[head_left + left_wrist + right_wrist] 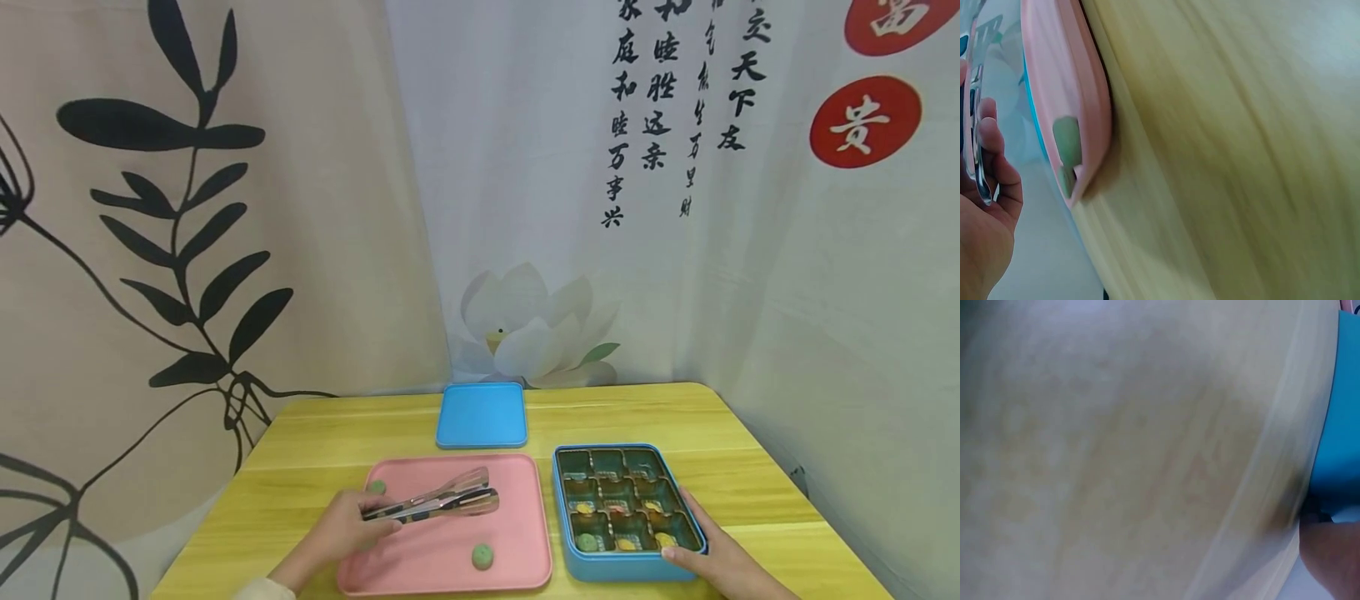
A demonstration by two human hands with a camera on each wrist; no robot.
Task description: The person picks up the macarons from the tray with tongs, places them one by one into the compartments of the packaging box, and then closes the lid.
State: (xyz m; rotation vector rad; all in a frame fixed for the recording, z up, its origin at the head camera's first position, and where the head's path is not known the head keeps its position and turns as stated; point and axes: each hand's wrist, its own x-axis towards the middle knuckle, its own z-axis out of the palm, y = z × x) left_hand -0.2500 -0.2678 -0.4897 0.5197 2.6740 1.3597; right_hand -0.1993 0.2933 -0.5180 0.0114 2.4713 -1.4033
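Observation:
My left hand (343,527) grips metal tongs (435,502) above the left part of a pink tray (420,575). The tongs point right, their two tips slightly apart with nothing seen between them. On the tray lie green round pieces; one green piece (482,557) is near the front, another green piece (377,487) at the back left, and a third is partly hidden below the hand. In the left wrist view, fingers curl round the tongs (977,131). My right hand (716,557) holds the front right corner of a blue box (630,570), thumb over its rim.
A dark divided insert (609,487) fills the box; small yellow, reddish and green pieces sit in its middle and front rows. A flat blue lid (482,415) lies at the back of the wooden table (300,442). Behind hangs a printed curtain (345,208).

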